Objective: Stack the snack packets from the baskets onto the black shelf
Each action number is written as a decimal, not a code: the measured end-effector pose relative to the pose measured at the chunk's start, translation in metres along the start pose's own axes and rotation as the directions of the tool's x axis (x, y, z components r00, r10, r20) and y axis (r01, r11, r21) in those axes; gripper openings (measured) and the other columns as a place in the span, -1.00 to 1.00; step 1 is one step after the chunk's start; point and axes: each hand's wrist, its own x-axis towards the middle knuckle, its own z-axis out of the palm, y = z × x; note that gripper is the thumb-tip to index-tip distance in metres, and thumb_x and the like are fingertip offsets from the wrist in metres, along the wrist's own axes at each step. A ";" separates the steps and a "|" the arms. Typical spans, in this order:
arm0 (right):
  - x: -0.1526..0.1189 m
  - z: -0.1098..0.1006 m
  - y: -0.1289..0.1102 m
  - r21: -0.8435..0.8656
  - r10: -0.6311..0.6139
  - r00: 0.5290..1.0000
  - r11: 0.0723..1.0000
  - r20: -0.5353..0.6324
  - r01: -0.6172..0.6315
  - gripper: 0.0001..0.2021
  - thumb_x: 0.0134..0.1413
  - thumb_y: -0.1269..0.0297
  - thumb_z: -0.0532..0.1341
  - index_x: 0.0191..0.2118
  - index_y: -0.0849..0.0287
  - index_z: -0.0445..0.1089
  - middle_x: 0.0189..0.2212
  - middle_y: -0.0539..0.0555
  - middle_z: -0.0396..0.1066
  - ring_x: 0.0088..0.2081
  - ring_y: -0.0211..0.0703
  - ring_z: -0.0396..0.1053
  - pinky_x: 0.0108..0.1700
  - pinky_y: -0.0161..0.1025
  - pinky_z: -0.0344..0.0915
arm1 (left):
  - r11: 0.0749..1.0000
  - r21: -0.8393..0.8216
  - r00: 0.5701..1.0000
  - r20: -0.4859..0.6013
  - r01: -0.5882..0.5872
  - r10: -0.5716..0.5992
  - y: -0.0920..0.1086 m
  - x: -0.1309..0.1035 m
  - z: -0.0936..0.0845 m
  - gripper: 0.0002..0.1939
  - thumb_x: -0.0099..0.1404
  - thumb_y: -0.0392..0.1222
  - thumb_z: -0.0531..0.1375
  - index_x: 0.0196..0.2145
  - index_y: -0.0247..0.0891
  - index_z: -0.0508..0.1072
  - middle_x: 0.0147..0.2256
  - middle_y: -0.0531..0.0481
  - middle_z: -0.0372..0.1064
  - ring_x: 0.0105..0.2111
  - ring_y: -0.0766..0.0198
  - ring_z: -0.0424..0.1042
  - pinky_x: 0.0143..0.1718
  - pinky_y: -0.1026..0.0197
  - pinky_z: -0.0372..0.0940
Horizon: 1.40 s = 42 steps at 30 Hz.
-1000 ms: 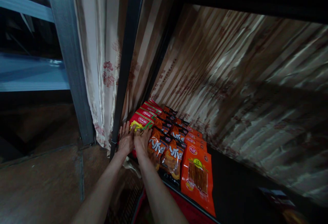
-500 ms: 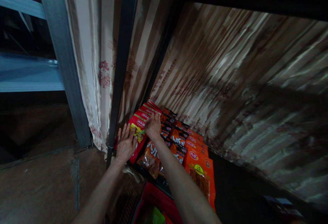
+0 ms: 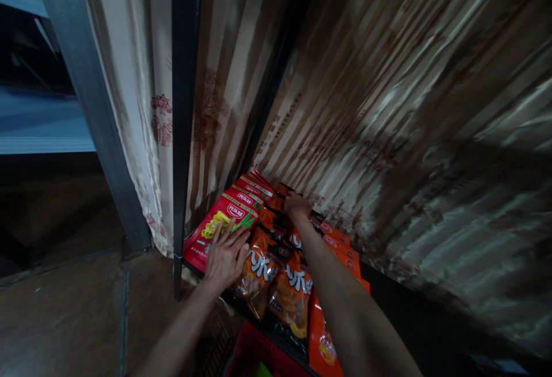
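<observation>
My left hand (image 3: 226,253) lies flat with fingers spread, its fingertips on the front red snack packet (image 3: 222,222) and its thumb side by an orange snack bag (image 3: 259,268). Farther back, my right hand (image 3: 297,207) is closed, fingers curled down among the back orange bags with black tops (image 3: 276,219). Its fingertips are hidden, so what it grips does not show. The red packets overlap in a row at the left. Another orange bag (image 3: 290,293) stands at the front, and flat bright-orange packets (image 3: 342,253) line the right side, partly behind my right forearm.
A dark metal post (image 3: 183,135) rises just left of the packets. Behind them hangs a pleated curtain (image 3: 366,112). Below the shelf's front edge is a red basket (image 3: 259,348) with something green inside. A grey metal frame (image 3: 92,118) stands at the left over the tiled floor (image 3: 73,308).
My right hand has moved from the red packets to the right, onto the back orange bags, and its fingers have curled. My left hand has shifted slightly right and nearer on the red packets.
</observation>
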 end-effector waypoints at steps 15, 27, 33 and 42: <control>0.008 -0.004 0.017 0.167 0.104 0.995 0.981 -0.004 -0.102 -0.74 0.07 0.39 0.10 -0.26 0.04 0.53 -0.22 0.07 0.54 -0.16 -0.09 0.46 -0.15 -0.24 0.30 | 1.000 -0.018 1.000 0.024 -0.006 0.007 0.005 0.001 0.004 -0.66 0.34 -0.19 0.01 0.00 -0.19 0.44 0.05 -0.01 0.37 0.22 0.01 0.10 0.26 -0.30 -0.13; 0.007 -0.004 0.018 0.276 0.023 0.999 0.961 -0.035 -0.012 -0.76 0.05 0.40 0.09 -0.28 0.07 0.50 -0.21 0.01 0.53 -0.13 -0.15 0.42 -0.06 -0.25 0.26 | 0.995 -0.087 0.998 0.050 -0.038 0.042 0.013 0.003 0.008 -0.62 0.36 -0.18 -0.04 0.05 -0.25 0.39 0.03 -0.05 0.40 0.21 0.06 0.13 0.26 -0.23 -0.05; 0.007 -0.003 0.021 0.301 0.018 0.999 0.953 -0.046 -0.004 -0.77 0.06 0.39 0.11 -0.26 0.07 0.51 -0.22 0.01 0.54 -0.15 -0.16 0.44 -0.07 -0.25 0.27 | 0.995 -0.091 0.998 0.049 -0.044 0.048 0.017 0.005 0.014 -0.62 0.37 -0.18 -0.04 0.06 -0.26 0.38 0.03 -0.08 0.39 0.18 0.10 0.20 0.24 -0.19 0.03; 0.008 -0.003 0.017 0.327 0.009 0.999 0.945 -0.053 0.009 -0.76 0.06 0.38 0.11 -0.24 0.06 0.51 -0.23 0.01 0.54 -0.17 -0.16 0.45 -0.09 -0.28 0.28 | 0.995 -0.090 0.998 0.041 -0.050 0.054 0.019 0.006 0.019 -0.61 0.37 -0.19 -0.05 0.07 -0.25 0.36 0.02 -0.07 0.40 0.18 0.10 0.20 0.25 -0.19 0.01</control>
